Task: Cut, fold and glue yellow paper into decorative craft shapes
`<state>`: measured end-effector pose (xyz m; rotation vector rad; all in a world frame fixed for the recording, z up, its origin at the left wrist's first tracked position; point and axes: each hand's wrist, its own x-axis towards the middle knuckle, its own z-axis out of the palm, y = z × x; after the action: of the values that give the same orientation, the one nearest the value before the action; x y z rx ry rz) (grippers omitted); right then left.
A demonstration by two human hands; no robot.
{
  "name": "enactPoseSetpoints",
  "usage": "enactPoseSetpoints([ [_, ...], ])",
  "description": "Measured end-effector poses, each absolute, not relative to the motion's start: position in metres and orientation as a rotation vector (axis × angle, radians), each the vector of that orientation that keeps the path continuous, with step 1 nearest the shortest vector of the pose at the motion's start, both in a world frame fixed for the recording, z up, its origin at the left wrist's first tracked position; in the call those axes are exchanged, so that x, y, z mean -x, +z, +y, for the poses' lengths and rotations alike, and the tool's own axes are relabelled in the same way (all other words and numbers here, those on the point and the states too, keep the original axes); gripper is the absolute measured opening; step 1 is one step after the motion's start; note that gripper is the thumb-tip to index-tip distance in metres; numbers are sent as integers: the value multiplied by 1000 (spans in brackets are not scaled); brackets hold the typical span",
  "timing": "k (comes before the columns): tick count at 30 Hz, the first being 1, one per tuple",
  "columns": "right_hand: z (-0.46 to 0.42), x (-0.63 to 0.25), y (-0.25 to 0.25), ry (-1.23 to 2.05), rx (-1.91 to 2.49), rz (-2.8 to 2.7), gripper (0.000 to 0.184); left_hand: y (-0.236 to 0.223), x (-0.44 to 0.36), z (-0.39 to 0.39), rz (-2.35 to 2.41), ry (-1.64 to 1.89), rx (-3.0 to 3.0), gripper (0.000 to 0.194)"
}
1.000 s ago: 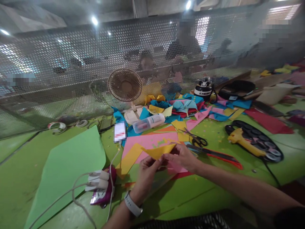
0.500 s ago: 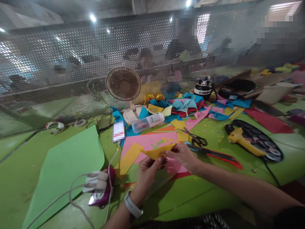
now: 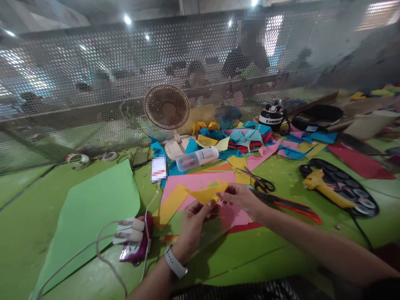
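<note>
A folded piece of yellow paper (image 3: 208, 193) is held between both my hands above the green table (image 3: 265, 254). My left hand (image 3: 192, 223), with a white watch on the wrist, pinches its lower edge from below. My right hand (image 3: 242, 198) pinches the paper's right end with fingers closed. Under them lie a pink sheet (image 3: 195, 185) and a yellow-orange strip (image 3: 170, 204).
Scissors (image 3: 258, 179) and a red-black cutter (image 3: 293, 205) lie right of my hands. A yellow glue gun (image 3: 326, 189) rests on a black tray. A small fan (image 3: 167, 108), a bottle (image 3: 196, 157), a large green sheet (image 3: 93, 208), a power bank with cables (image 3: 134, 237) and paper scraps surround. People sit behind a perforated screen.
The view has shifted slightly. My hands have turned the yellow paper a little and lifted it somewhat; both keep their hold on it.
</note>
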<state>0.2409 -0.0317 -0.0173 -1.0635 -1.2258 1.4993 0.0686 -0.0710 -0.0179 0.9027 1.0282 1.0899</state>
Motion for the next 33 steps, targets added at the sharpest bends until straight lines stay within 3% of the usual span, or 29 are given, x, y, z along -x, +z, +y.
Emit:
enactPoseSetpoints([
  [11,-41,-237,-15,1525,1047,-1411,26,-15,-67,-73,969,912,-980,23],
  [33,-29,-249,-2,1454,1034,-1323,29,-12,-60,-69,893,985,-990,14],
])
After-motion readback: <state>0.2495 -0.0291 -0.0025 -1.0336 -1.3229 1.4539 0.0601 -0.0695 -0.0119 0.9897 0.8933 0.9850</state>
